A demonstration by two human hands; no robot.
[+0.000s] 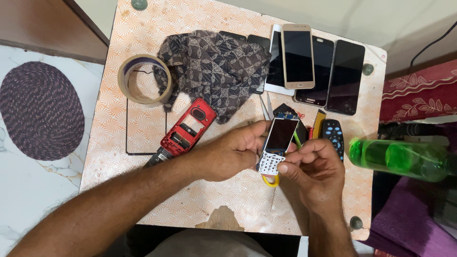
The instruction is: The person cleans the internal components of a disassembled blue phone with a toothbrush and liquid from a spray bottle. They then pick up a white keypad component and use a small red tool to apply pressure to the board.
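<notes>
A: What carries everything here?

B: A table (143, 28) with an orange-patterned cover. A dark patterned cloth (214, 66) lies bunched near its far edge, partly over a row of smartphones (314, 64) laid face up side by side. A green bottle (400, 159) lies on its side off the right edge.

A: And nearer the person?

B: A roll of tape (144, 78), a red phone housing (186, 129) lying open with its inside up, and a dark remote (333, 135) just beside the hands.

A: What do the hands hold?

B: A bare keypad-phone board (277, 145), screen and white keys facing up, raised above the table's middle. The left hand (233, 154) has its fingers clenched on the board's left edge, seemingly to steady it. The right hand (312, 171) pinches the lower right corner by the keys. Something yellow (271, 181) shows just beneath; I cannot tell what.
</notes>
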